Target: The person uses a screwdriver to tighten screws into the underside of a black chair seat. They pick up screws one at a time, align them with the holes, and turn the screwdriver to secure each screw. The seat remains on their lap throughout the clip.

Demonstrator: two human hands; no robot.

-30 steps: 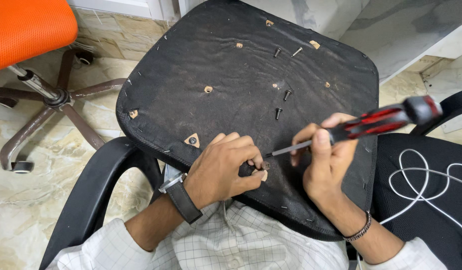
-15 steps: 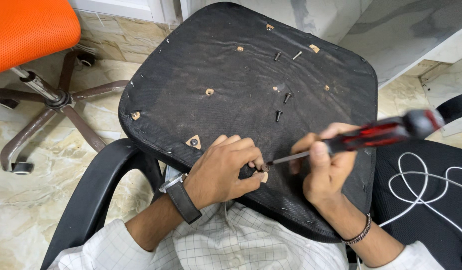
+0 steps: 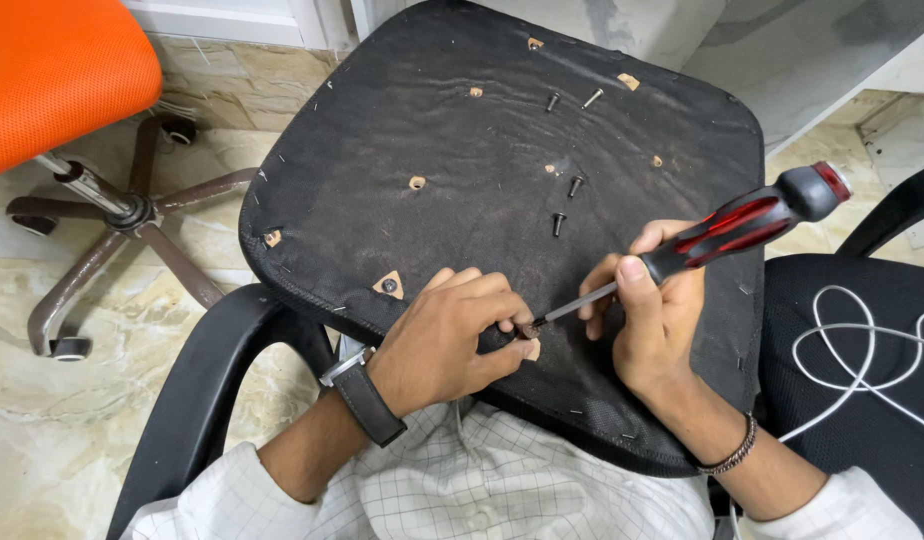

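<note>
An upturned black chair seat [image 3: 462, 170] lies across my lap, its fabric underside facing up. My right hand [image 3: 650, 315] grips a red and black screwdriver [image 3: 742, 225], its tip angled down to a screw near the seat's front edge. My left hand [image 3: 447, 335], with a dark watch on the wrist, pinches that screw [image 3: 529, 329] at the tip. Several loose black screws [image 3: 559, 222] lie on the fabric above my hands.
An orange office chair [image 3: 52, 80] on a brown wheeled base [image 3: 122, 215] stands at the left on the marble floor. A black armrest [image 3: 197, 390] curves by my left arm. A white cable [image 3: 862, 350] lies on a black seat at the right.
The screwdriver handle has dropped slightly and its shaft has swung a little about the screw. My left hand stays pinched at the tip.
</note>
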